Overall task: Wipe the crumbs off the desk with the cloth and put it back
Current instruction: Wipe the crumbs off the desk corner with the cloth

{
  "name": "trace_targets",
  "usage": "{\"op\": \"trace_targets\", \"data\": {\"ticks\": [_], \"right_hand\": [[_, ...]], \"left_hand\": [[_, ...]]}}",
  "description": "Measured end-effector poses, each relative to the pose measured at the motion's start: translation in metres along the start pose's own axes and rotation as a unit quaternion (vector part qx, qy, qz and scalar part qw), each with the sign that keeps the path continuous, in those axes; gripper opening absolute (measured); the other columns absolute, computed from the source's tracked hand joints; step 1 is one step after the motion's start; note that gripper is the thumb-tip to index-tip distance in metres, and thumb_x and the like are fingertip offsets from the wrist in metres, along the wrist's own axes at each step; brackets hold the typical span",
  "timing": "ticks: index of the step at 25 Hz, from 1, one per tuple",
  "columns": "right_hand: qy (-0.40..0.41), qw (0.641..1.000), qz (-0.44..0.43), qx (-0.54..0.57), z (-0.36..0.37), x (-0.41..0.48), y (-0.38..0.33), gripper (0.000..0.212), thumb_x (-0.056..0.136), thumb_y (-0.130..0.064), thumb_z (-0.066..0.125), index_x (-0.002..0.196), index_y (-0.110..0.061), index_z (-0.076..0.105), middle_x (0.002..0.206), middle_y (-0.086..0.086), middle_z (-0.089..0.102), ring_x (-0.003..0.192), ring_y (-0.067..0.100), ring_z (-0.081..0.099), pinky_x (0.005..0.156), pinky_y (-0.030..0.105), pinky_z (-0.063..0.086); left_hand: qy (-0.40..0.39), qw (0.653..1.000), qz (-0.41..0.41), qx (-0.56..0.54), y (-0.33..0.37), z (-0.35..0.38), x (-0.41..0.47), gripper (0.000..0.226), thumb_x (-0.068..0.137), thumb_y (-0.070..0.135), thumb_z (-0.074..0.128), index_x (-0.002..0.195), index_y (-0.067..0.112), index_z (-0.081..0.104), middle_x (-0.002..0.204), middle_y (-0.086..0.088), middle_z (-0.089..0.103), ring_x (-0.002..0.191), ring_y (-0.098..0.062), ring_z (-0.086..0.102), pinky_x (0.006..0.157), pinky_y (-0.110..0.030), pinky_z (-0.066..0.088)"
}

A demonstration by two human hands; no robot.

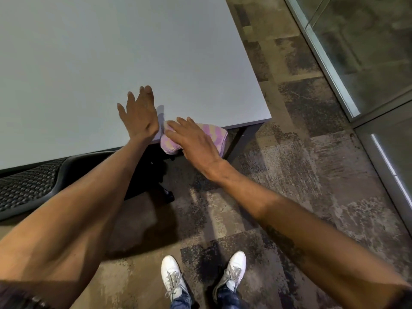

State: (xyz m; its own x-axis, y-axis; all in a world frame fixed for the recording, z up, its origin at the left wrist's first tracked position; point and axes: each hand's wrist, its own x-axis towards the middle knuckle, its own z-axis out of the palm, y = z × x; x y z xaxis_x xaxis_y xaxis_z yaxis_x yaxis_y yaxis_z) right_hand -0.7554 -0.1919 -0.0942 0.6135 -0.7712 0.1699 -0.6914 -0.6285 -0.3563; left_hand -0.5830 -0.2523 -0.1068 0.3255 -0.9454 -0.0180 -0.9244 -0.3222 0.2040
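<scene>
A pale grey desk (111, 63) fills the upper left. A folded pink and yellow striped cloth (215, 136) lies at the desk's near edge, close to the right corner, partly hanging over it. My right hand (194, 141) presses flat on top of the cloth, fingers pointing left. My left hand (139, 113) rests on the desk just left of the cloth, fingers apart, its edge against the cloth's side. No crumbs can be made out on the surface.
A black mesh office chair (29, 186) is tucked under the desk at the left. Patterned carpet (289, 175) covers the floor. A glass partition with a metal frame (334, 74) runs along the right. My white shoes (174, 279) stand below.
</scene>
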Motion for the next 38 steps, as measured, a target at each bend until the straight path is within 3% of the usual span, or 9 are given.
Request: {"op": "trace_targets", "data": {"ticks": [3, 7, 11, 16, 20, 23, 28, 33, 38], "right_hand": [[-0.028, 0.996, 0.073, 0.039, -0.033, -0.013, 0.051, 0.057, 0.09, 0.011, 0.055, 0.14, -0.016, 0.059, 0.153, 0.01, 0.049, 0.146, 0.032, 0.037, 0.125, 0.041, 0.017], [-0.049, 0.985, 0.156, 0.062, -0.062, -0.025, 0.106, 0.06, 0.09, -0.003, 0.069, 0.145, -0.025, 0.054, 0.157, -0.001, 0.044, 0.151, 0.026, 0.03, 0.125, 0.042, 0.015], [0.053, 0.904, 0.357, 0.23, -0.061, -0.001, 0.099, 0.079, 0.085, -0.039, 0.075, 0.152, -0.016, 0.041, 0.159, 0.006, 0.041, 0.148, 0.026, 0.034, 0.116, 0.037, 0.03], [-0.01, 0.954, 0.286, 0.092, -0.036, -0.001, 0.088, 0.095, 0.091, -0.076, 0.04, 0.161, -0.017, 0.017, 0.169, 0.005, 0.011, 0.157, 0.021, 0.003, 0.126, 0.044, -0.003], [0.045, 0.953, 0.292, 0.061, -0.02, 0.007, 0.083, 0.078, 0.098, -0.061, 0.043, 0.158, -0.013, 0.028, 0.167, 0.006, 0.024, 0.156, 0.02, 0.014, 0.126, 0.037, 0.003], [0.029, 0.968, 0.239, 0.068, -0.007, 0.031, 0.06, 0.069, 0.101, -0.05, 0.046, 0.157, -0.012, 0.031, 0.164, 0.007, 0.032, 0.154, 0.022, 0.023, 0.125, 0.035, 0.008], [-0.053, 0.987, 0.132, 0.078, 0.009, 0.06, 0.02, 0.076, 0.096, -0.062, 0.042, 0.154, -0.013, 0.039, 0.163, 0.007, 0.033, 0.153, 0.022, 0.025, 0.124, 0.035, 0.008], [-0.042, 0.999, -0.013, 0.008, 0.002, 0.034, 0.036, 0.054, 0.101, -0.047, 0.048, 0.145, -0.016, 0.054, 0.155, 0.003, 0.047, 0.148, 0.022, 0.037, 0.125, 0.04, 0.016], [-0.011, 0.996, 0.089, -0.004, -0.026, 0.004, 0.111, 0.051, 0.103, -0.05, 0.045, 0.144, -0.02, 0.053, 0.153, 0.001, 0.049, 0.149, 0.02, 0.036, 0.125, 0.04, 0.012]], "left_hand": [[0.011, 1.0, 0.029, 0.001, -0.008, -0.004, -0.007, 0.041, 0.107, 0.026, 0.025, 0.142, 0.016, 0.044, 0.152, -0.005, 0.048, 0.146, -0.034, 0.038, 0.111, -0.063, 0.033], [0.02, 0.999, 0.046, 0.009, -0.008, 0.0, -0.018, 0.057, 0.105, 0.049, 0.016, 0.145, 0.02, 0.043, 0.158, 0.003, 0.041, 0.149, -0.03, 0.034, 0.112, -0.06, 0.031], [0.017, 0.999, 0.038, -0.001, -0.01, -0.001, -0.019, 0.058, 0.105, 0.053, 0.017, 0.147, 0.021, 0.041, 0.16, 0.002, 0.039, 0.152, -0.029, 0.031, 0.116, -0.061, 0.027], [0.004, 0.999, 0.033, -0.018, -0.012, 0.003, -0.013, 0.051, 0.109, 0.043, 0.022, 0.153, 0.021, 0.038, 0.164, 0.001, 0.033, 0.156, -0.033, 0.021, 0.122, -0.063, 0.015], [0.011, 0.998, -0.053, -0.031, -0.018, 0.006, -0.005, 0.054, 0.111, 0.011, 0.029, 0.164, 0.014, 0.017, 0.172, -0.008, 0.014, 0.16, -0.034, 0.01, 0.128, -0.056, 0.005], [0.004, 0.996, -0.049, -0.068, -0.02, 0.006, -0.003, 0.055, 0.112, 0.013, 0.022, 0.165, 0.015, 0.008, 0.173, -0.002, 0.009, 0.161, -0.028, 0.004, 0.129, -0.05, -0.006], [0.029, 0.997, 0.01, -0.07, -0.027, 0.008, -0.005, 0.057, 0.105, -0.002, 0.033, 0.161, 0.0, 0.021, 0.171, -0.015, 0.015, 0.159, -0.038, 0.01, 0.126, -0.063, 0.001], [0.016, 1.0, -0.02, -0.013, -0.025, 0.008, -0.003, 0.054, 0.11, 0.011, 0.028, 0.162, 0.005, 0.017, 0.171, -0.014, 0.016, 0.158, -0.04, 0.011, 0.128, -0.057, 0.005], [0.008, 0.999, -0.03, 0.013, -0.022, 0.014, -0.002, 0.051, 0.112, 0.024, 0.023, 0.161, 0.011, 0.024, 0.169, -0.012, 0.022, 0.157, -0.043, 0.014, 0.128, -0.056, 0.01]]}}
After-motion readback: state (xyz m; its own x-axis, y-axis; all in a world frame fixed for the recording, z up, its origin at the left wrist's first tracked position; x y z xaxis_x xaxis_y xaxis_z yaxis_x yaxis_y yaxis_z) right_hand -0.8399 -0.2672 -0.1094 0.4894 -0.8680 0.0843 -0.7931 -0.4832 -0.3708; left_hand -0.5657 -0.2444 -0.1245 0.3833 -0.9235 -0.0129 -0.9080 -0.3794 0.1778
